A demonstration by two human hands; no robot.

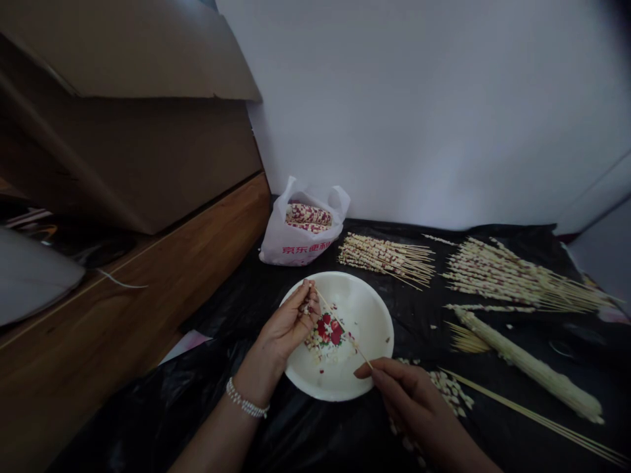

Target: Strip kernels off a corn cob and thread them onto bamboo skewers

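Over the white bowl (377, 309) my left hand (290, 322) is cupped, several corn kernels (309, 303) in its palm, with its fingertips at the far end of a thin wooden skewer (365, 358). My right hand (407, 387) pinches the near end of that skewer at the bowl's right rim. The skewer slants across the bowl; whether a kernel sits on its tip is hidden by my left fingers. Loose cream and dark red kernels (320, 355) lie in the bowl, around a red printed pattern on its bottom.
Behind the bowl stands a white plastic bag (280, 243) with speckled corn cobs (308, 213). Kernel-threaded skewers lie in two bundles (384, 256) (507, 276) on black sheeting. At right are a stripped cob (532, 368), bare skewers (532, 417) and loose kernels (451, 392). A cardboard box (128, 144) stands left.
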